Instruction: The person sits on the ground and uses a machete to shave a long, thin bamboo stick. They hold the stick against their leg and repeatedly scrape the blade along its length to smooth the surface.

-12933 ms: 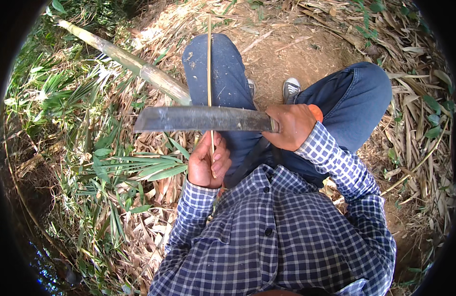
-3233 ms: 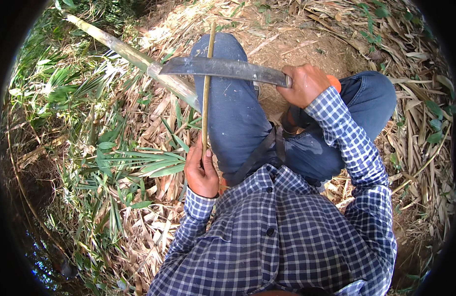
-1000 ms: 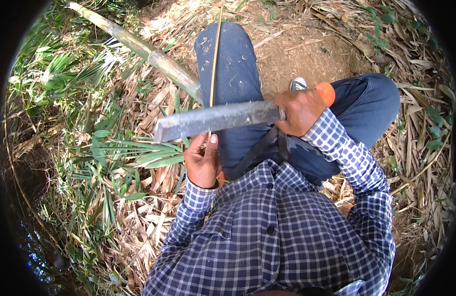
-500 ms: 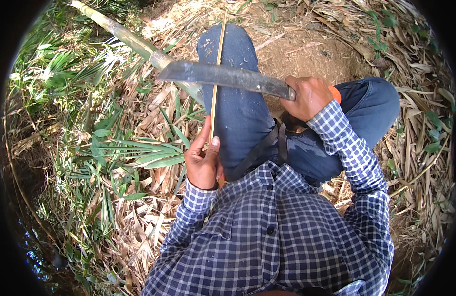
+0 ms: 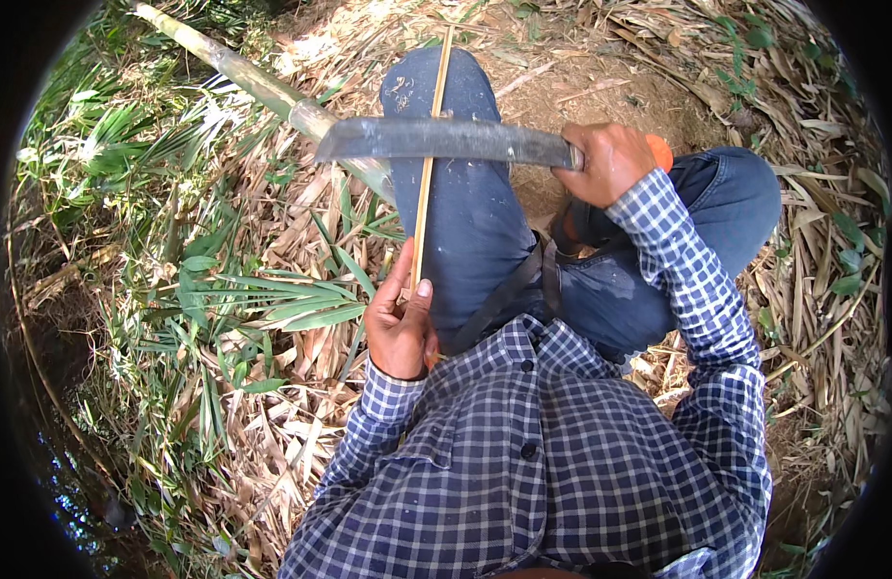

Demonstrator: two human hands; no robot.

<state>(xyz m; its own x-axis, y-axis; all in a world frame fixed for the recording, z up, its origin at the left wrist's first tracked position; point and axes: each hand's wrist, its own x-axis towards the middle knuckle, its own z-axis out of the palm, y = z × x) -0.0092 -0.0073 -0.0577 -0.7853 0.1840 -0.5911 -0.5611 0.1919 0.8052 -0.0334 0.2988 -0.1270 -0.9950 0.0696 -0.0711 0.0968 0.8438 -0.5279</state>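
My left hand [image 5: 401,323] pinches the near end of a thin bamboo strip [image 5: 423,217] between thumb and fingers. The strip runs away from me along my raised left thigh, its far end past the knee [image 5: 407,87]. In my right hand [image 5: 612,162] is a machete [image 5: 407,140], my fingers wrapped round its handle, an orange end of which shows behind the fist. The broad, dark blade lies crosswise over the strip and the knee, its tip toward the left. Whether the edge touches the strip, I cannot tell.
A long bamboo pole [image 5: 258,82] slants from the far left to beside my left knee. Green leaves [image 5: 301,301] grow left of my left hand. Dry bamboo leaves [image 5: 282,386] cover much of the ground, with bare soil [image 5: 639,111] beyond my legs.
The machete has shifted slightly right, its handle end a little farther from me, so the blade lies more level. My left hand has moved slightly nearer me, and the strip's far end has tilted right.
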